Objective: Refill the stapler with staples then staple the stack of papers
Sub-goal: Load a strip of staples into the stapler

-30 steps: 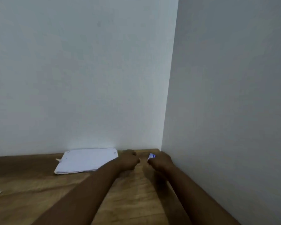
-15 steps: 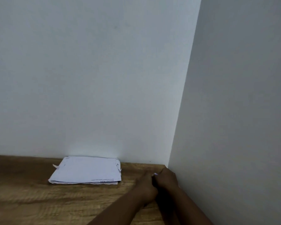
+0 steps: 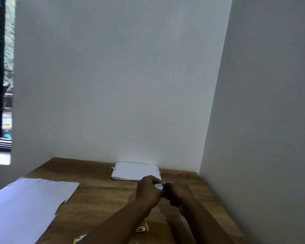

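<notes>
My left hand (image 3: 148,190) and my right hand (image 3: 177,192) meet above the wooden desk (image 3: 99,194), both closed around a small white and blue item (image 3: 159,186), probably a staple box; most of it is hidden by fingers. A stack of white papers (image 3: 135,171) lies flat against the back wall, just beyond my left hand. Near the bottom edge a yellow stapler with metal parts (image 3: 142,228) peeks out beside my left forearm, and another yellow piece (image 3: 79,238) lies left of that forearm.
A large white sheet (image 3: 23,205) covers the desk's left part and overhangs its edge. White walls close the desk at the back and on the right. A window (image 3: 0,76) is at the far left.
The view has swung left and down, bringing the big sheet, window and stapler into sight. My hands, apart a second ago, have come together around the small white and blue item.
</notes>
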`<control>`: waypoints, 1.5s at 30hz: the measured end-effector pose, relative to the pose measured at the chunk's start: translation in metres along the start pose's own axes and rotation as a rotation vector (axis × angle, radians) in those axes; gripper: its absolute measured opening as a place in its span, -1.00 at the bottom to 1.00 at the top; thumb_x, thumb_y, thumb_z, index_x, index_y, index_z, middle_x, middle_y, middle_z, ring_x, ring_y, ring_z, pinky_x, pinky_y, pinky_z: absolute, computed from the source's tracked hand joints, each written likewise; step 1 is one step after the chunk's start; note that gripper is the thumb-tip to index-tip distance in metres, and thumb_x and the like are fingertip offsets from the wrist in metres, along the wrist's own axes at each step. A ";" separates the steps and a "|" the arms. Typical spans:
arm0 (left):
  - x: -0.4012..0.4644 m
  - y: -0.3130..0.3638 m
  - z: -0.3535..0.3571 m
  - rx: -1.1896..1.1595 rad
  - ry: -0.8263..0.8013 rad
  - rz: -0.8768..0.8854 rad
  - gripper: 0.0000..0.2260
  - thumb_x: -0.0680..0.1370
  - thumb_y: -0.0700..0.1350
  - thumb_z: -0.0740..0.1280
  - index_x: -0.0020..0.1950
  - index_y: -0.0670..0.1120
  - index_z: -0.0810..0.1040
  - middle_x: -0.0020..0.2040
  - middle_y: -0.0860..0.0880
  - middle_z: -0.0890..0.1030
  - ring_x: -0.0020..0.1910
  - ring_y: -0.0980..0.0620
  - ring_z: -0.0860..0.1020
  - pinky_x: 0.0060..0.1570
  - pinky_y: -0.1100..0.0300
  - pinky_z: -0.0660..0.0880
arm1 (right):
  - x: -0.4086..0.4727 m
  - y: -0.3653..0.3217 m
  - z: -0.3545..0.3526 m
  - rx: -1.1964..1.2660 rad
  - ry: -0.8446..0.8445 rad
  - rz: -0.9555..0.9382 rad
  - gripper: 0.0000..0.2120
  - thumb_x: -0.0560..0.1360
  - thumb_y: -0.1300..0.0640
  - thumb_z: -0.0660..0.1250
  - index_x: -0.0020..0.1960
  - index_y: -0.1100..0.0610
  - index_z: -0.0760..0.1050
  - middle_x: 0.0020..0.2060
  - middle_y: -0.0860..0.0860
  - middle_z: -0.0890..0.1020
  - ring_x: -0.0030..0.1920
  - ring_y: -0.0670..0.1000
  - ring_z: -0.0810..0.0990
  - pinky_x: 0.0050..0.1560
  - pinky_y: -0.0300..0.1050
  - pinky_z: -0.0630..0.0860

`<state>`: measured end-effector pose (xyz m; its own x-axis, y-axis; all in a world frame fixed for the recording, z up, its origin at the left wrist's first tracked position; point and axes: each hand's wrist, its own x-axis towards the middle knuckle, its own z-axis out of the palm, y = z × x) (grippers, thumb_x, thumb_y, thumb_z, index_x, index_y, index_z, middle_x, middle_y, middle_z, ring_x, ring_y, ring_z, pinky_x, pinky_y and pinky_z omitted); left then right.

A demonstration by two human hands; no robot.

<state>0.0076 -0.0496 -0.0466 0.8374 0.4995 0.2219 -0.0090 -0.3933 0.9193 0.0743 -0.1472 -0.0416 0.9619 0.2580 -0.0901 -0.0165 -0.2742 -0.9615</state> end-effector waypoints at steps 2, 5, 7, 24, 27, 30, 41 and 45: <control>-0.018 -0.002 -0.020 -0.025 0.008 0.006 -0.71 0.32 -0.25 0.58 0.02 -0.18 0.67 -0.05 -0.06 0.67 -0.13 0.09 0.59 -0.37 0.51 0.41 | -0.015 0.001 0.011 0.043 -0.006 0.018 -0.78 0.48 0.17 0.37 -0.32 0.22 0.54 -0.44 0.12 0.52 -0.56 -0.02 0.36 -0.52 -0.20 0.22; -0.037 -0.009 -0.042 -0.064 0.004 0.023 -0.74 0.29 -0.27 0.60 -0.07 -0.11 0.70 -0.21 0.06 0.65 -0.28 0.25 0.57 -0.42 0.55 0.40 | -0.040 0.001 0.028 0.130 -0.038 0.060 -0.82 0.48 0.18 0.38 -0.24 0.27 0.55 -0.48 0.12 0.51 -0.61 -0.05 0.26 -0.56 -0.24 0.14; -0.045 -0.012 -0.055 -0.088 -0.002 0.031 -0.75 0.26 -0.28 0.61 -0.19 -0.02 0.68 -0.30 0.16 0.65 -0.37 0.32 0.59 -0.44 0.55 0.40 | -0.049 0.001 0.032 0.185 -0.063 0.106 -0.85 0.48 0.19 0.38 -0.18 0.29 0.57 -0.49 0.10 0.54 -0.61 -0.07 0.24 -0.58 -0.27 0.12; -0.083 -0.043 -0.082 -0.176 -0.055 -0.042 -0.66 0.36 -0.24 0.56 0.10 -0.02 0.68 -0.01 0.00 0.72 -0.01 0.04 0.67 0.12 0.00 0.61 | -0.091 0.004 0.050 -0.049 -0.062 0.097 -0.79 0.59 0.12 0.25 -0.15 0.20 0.54 -0.26 0.10 0.57 -0.41 -0.03 0.40 -0.44 -0.18 0.30; -0.081 -0.048 -0.082 -0.191 -0.059 -0.049 -0.67 0.36 -0.25 0.56 0.08 -0.01 0.69 -0.01 0.00 0.71 -0.01 0.04 0.67 0.12 0.00 0.61 | -0.090 0.005 0.044 -0.079 -0.125 0.080 -0.82 0.60 0.05 0.23 0.04 0.17 0.50 -0.15 0.08 0.58 -0.33 -0.05 0.48 -0.42 -0.21 0.37; -0.081 -0.050 -0.085 -0.201 -0.066 -0.061 -0.68 0.36 -0.26 0.56 0.07 -0.02 0.69 0.01 -0.03 0.71 0.00 0.01 0.67 0.13 -0.02 0.60 | -0.087 0.005 0.038 -0.116 -0.129 0.058 -0.75 0.57 0.02 0.27 0.19 0.05 0.32 -0.02 0.08 0.55 -0.21 -0.06 0.50 -0.36 -0.21 0.41; -0.077 -0.053 -0.080 -0.277 -0.066 -0.079 -0.63 0.37 -0.34 0.53 0.14 -0.12 0.64 0.01 -0.09 0.71 -0.01 -0.03 0.69 0.05 0.08 0.63 | -0.080 -0.013 0.054 -0.097 0.123 -0.229 -0.64 0.51 0.44 0.08 0.21 0.11 0.27 -0.08 0.11 0.51 -0.20 -0.02 0.47 -0.27 -0.13 0.41; -0.075 -0.058 -0.083 -0.268 -0.077 -0.069 -0.63 0.35 -0.34 0.54 0.12 -0.10 0.66 -0.02 -0.05 0.73 -0.04 0.03 0.70 -0.01 0.13 0.64 | -0.086 -0.018 0.059 -0.079 0.127 -0.294 -0.71 0.51 0.43 0.07 0.08 0.14 0.43 -0.10 0.08 0.54 -0.18 0.00 0.49 -0.24 -0.12 0.42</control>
<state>-0.1000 0.0003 -0.0898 0.8800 0.4538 0.1401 -0.0862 -0.1375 0.9867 -0.0247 -0.1097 -0.0321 0.9486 0.2210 0.2265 0.2838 -0.2776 -0.9178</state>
